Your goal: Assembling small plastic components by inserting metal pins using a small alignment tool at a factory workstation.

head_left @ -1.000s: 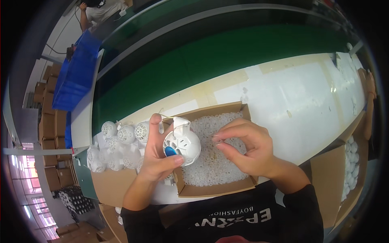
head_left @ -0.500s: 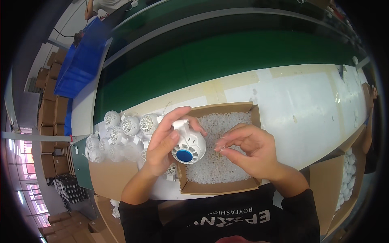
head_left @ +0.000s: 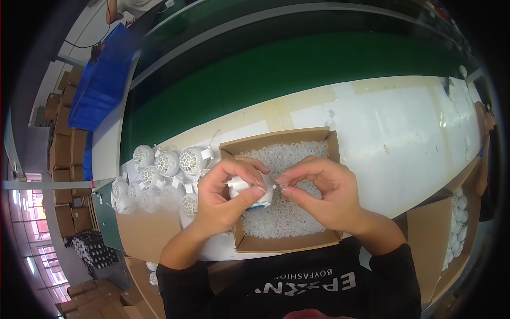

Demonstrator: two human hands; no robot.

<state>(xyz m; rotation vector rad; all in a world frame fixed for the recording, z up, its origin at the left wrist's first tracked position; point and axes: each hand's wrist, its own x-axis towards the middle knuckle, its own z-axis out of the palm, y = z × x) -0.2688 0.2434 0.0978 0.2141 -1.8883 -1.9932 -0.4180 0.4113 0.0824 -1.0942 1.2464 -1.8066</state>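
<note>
My left hand (head_left: pixel 226 194) is wrapped round a white ball-shaped plastic housing (head_left: pixel 261 195) with a square stub; a sliver of blue shows on its underside. Close against the housing's right side, my right hand (head_left: pixel 324 194) pinches a small clear plastic ring (head_left: pixel 283 186) between thumb and forefinger. Both hands are above a cardboard tray (head_left: pixel 287 245) full of small clear rings (head_left: pixel 287 226). The fingers partly cover the housing, so whether the ring touches it I cannot tell.
Several white ball housings with grilles (head_left: pixel 167 164) stand in a cluster on the left. Beyond the white tabletop (head_left: pixel 393 133) runs a green conveyor belt (head_left: pixel 297 64). A blue bin (head_left: pixel 101 85) is at far left. Lower right, a carton (head_left: pixel 425 247) holds white balls. Another person's arm (head_left: pixel 112 11) shows top left.
My left hand has turned the housing so its blue disc now faces down, mostly out of sight. The right hand has brought the pinched ring up to the housing's side.
</note>
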